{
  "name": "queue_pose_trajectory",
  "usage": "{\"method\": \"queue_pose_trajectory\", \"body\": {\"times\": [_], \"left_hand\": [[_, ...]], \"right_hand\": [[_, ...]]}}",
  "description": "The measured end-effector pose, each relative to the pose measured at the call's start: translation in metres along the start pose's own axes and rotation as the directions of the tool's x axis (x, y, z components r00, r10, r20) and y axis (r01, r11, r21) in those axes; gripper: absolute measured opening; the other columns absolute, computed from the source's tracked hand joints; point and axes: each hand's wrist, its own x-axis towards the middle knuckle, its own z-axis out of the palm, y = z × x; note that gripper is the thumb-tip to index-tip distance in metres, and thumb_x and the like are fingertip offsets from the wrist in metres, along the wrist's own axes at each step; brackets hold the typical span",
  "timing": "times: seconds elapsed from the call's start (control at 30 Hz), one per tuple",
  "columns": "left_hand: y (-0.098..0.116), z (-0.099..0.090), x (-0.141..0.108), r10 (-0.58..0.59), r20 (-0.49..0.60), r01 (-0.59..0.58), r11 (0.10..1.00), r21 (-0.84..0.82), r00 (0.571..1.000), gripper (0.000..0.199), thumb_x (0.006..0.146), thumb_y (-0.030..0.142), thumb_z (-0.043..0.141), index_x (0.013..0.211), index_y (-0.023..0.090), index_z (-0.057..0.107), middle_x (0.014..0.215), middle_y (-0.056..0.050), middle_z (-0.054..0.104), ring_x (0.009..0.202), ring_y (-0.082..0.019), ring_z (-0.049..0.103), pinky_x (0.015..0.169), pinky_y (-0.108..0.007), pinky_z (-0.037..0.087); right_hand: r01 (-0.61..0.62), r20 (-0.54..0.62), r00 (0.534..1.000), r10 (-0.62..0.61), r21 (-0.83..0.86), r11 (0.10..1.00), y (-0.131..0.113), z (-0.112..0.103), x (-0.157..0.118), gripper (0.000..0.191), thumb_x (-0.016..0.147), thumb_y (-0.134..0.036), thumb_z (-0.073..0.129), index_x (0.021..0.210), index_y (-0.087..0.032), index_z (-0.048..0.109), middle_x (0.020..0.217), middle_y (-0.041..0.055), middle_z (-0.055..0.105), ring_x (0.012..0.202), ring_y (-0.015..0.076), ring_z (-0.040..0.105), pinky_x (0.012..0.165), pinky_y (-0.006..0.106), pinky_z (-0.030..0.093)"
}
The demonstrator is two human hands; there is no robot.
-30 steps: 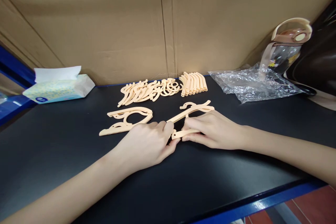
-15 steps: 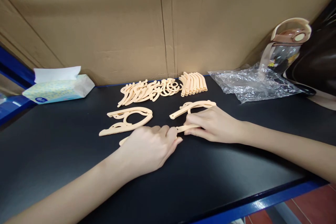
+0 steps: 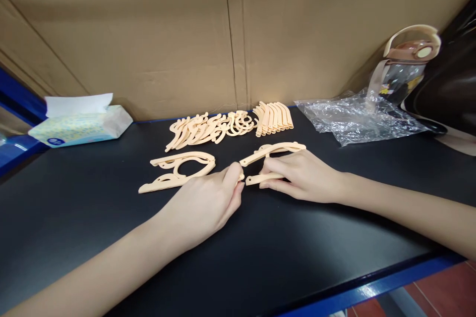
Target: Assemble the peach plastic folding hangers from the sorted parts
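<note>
My right hand (image 3: 299,176) is closed round a cream plastic folding hanger (image 3: 275,151); two of its arms stick out to the left, each with a hole near the end. Just left of it, my left hand (image 3: 211,198) is closed on a small cream hanger piece (image 3: 241,177). Only the tip of that piece shows between thumb and fingers, a little apart from the hanger's lower arm. Another folding hanger (image 3: 193,178) lies beyond my left hand, its two arms pointing left and a round loop in its middle.
At the back of the black table (image 3: 316,252) lie a pile of loose curved hanger pieces (image 3: 201,130) and a row of straighter arms (image 3: 275,118). A tissue pack (image 3: 80,126) stands at left. Clear plastic bags (image 3: 364,119) and a water bottle (image 3: 403,77) are at right, before a cardboard wall (image 3: 156,34).
My left hand has moved up and slightly left, and its piece has come away from the end of the hanger's lower arm. My right hand has stayed almost still.
</note>
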Motion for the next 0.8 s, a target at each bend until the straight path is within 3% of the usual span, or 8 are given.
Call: {"method": "queue_pose_trajectory", "body": {"times": [0.2, 0.43, 0.8], "left_hand": [[-0.0007, 0.0056, -0.0035, 0.04, 0.007, -0.039, 0.996, -0.085, 0.999, 0.028, 0.096, 0.037, 0.037, 0.073, 0.021, 0.037, 0.058, 0.005, 0.053, 0.046, -0.013, 0.053, 0.043, -0.021, 0.03], [-0.0016, 0.0027, -0.0023, 0.0, -0.108, -0.01, 0.996, -0.09, 0.994, 0.037, 0.092, 0.047, 0.042, 0.067, 0.022, 0.028, 0.05, 0.009, 0.038, 0.038, -0.01, 0.039, 0.04, -0.02, 0.023], [0.0006, 0.0063, 0.0003, -0.013, -0.016, 0.009, 0.978, -0.209, 1.0, 0.035, 0.095, 0.046, 0.033, 0.07, 0.022, 0.033, 0.053, 0.007, 0.044, 0.042, -0.011, 0.044, 0.043, -0.021, 0.027]], "right_hand": [[-0.019, -0.07, 0.997, 0.021, 0.04, 0.999, -0.0008, -0.0008, 0.0003, 0.025, 0.096, -0.036, 0.04, 0.09, -0.018, 0.055, 0.084, 0.0026, 0.067, 0.073, 0.014, 0.062, 0.062, 0.024, 0.039], [0.01, -0.088, 0.996, -0.006, 0.045, 0.999, -0.004, -0.0024, -0.0006, 0.026, 0.096, -0.037, 0.04, 0.089, -0.017, 0.055, 0.081, 0.0027, 0.067, 0.071, 0.0135, 0.061, 0.061, 0.024, 0.039], [0.119, -0.122, 0.985, -0.119, -0.005, 0.993, -0.0086, -0.0026, -0.0003, 0.027, 0.097, -0.033, 0.039, 0.088, -0.015, 0.056, 0.076, 0.0026, 0.064, 0.064, 0.011, 0.057, 0.056, 0.022, 0.037]]}}
